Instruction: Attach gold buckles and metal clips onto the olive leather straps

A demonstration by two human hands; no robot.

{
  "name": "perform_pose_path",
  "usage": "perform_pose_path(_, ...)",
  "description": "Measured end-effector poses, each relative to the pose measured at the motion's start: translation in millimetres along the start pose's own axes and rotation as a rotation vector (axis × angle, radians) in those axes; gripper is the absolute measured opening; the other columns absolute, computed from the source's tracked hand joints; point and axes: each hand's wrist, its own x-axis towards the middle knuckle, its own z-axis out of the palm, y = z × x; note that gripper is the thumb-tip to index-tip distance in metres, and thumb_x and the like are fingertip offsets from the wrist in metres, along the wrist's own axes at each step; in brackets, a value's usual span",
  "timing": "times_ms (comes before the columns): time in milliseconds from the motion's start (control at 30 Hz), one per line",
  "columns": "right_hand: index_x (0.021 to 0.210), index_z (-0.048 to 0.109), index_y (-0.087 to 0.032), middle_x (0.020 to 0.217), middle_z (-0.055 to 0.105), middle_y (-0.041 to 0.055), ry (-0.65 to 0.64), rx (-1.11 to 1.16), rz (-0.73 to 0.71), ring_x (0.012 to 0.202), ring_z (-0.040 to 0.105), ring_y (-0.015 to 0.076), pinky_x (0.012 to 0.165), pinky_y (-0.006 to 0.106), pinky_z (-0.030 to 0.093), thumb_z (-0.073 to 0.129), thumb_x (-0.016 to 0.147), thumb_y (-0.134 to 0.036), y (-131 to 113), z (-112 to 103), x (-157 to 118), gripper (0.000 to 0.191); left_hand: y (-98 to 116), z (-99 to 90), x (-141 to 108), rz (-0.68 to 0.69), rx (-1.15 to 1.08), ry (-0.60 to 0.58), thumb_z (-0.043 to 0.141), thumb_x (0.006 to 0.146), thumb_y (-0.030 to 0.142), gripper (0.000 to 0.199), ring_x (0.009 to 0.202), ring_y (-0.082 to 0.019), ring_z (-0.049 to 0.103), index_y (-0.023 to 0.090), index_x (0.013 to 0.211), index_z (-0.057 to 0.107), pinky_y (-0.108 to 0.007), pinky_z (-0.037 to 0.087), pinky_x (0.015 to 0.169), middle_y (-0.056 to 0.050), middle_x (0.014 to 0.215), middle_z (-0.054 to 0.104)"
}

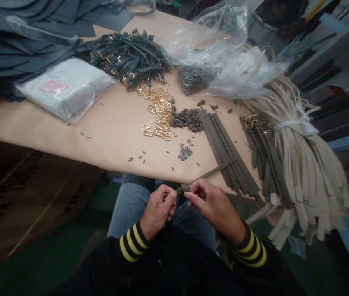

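1. Left hand and right hand are working almost touching above the lap, both clamping one end of a narrow olive strap between thumbs and fingers.
2. Strap is sitting mostly in the air, pinched end between the hands, rest crossing over the table edge. Something small and dark is showing at the pinched end; too small to tell what.
3. Strap is looking light, soft and bendable, so the free end is likely to flop. Best hold appears close to the end, where both hands are gripping.
4. Long axis is running from the hands up and right, free end pointing away from the person toward the strap stack.
5. Just beside it, a stack of olive straps is lying on the brown kraft paper, with dark loops and gold buckles scattered nearby.
6. Farther right, buckled olive straps are lying against a tied bundle of cream strips. Farther up, black buckled straps are heaped beside a clear plastic bag.
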Motion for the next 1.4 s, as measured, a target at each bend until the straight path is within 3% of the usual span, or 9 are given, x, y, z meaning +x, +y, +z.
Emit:
perform_pose_path(300, 0.071, 0.045, -0.017, 0.066, 0.060, 0.0013, 0.044, 0.065, 0.052, 0.052, 0.060, 0.0114, 0.048, 0.020, 0.046, 0.044, 0.080, -0.022, 2, 12, -13, 0.010, -4, 5.9, -7, 0.110, 0.103, -0.007, 0.044, 0.078, 0.038, 0.023, 0.037, -0.003, 0.032, 0.017, 0.071, 0.039, -0.016, 0.028, 0.036, 0.009, 0.050, 0.036)
perform_pose_path(600, 0.071, 0.045, -0.017, 0.063, 0.058, -0.0003, -0.055, 0.142, 0.029, 0.053, 0.058, 0.0103, 0.049, 0.020, 0.044, 0.044, 0.080, -0.019, 4, 10, -17, 0.008, -2, 3.6, -13, 0.151, 0.199, -0.061, 0.045, 0.077, 0.038, 0.022, 0.039, -0.005, 0.033, 0.017, 0.070, 0.042, -0.018, 0.027, 0.038, 0.008, 0.048, 0.037)
perform_pose_path(833, 0.072, 0.046, -0.016, 0.060, 0.052, -0.0029, -0.170, 0.112, 0.003, 0.051, 0.049, 0.0088, 0.050, 0.020, 0.039, 0.045, 0.079, -0.018, 5, 3, -12, 0.008, -8, 4.9, -11, 0.107, 0.018, -0.107, 0.041, 0.078, 0.043, 0.027, 0.036, -0.003, 0.029, 0.018, 0.069, 0.036, -0.016, 0.024, 0.035, 0.008, 0.052, 0.036)
perform_pose_path(1100, 0.065, 0.048, -0.016, 0.065, 0.048, -0.0008, -0.003, -0.087, -0.154, 0.064, 0.046, 0.0125, 0.060, 0.023, 0.036, 0.048, 0.078, -0.017, 5, 5, -11, 0.013, -9, -0.2, -9, 0.212, 0.326, -0.015, 0.033, 0.083, 0.040, 0.028, 0.043, -0.006, 0.033, 0.018, 0.067, 0.039, -0.019, 0.028, 0.041, 0.006, 0.054, 0.036)
perform_pose_path(1267, 0.074, 0.051, -0.016, 0.066, 0.052, -0.0005, -0.017, 0.005, -0.054, 0.061, 0.050, 0.0124, 0.056, 0.023, 0.040, 0.053, 0.074, -0.018, 8, 10, -10, 0.003, -8, -1.4, -9, 0.260, 0.413, 0.019, 0.031, 0.083, 0.038, 0.027, 0.045, -0.008, 0.033, 0.019, 0.066, 0.039, -0.021, 0.028, 0.044, 0.005, 0.053, 0.035)
perform_pose_path(1400, 0.084, 0.056, -0.015, 0.073, 0.059, 0.0021, -0.049, 0.076, -0.034, 0.068, 0.055, 0.0139, 0.062, 0.025, 0.044, 0.053, 0.075, -0.018, 9, 10, -9, 0.010, -8, -2.8, -8, 0.271, 0.409, -0.021, 0.030, 0.084, 0.038, 0.025, 0.045, -0.008, 0.033, 0.019, 0.070, 0.039, -0.021, 0.028, 0.045, 0.006, 0.054, 0.034)
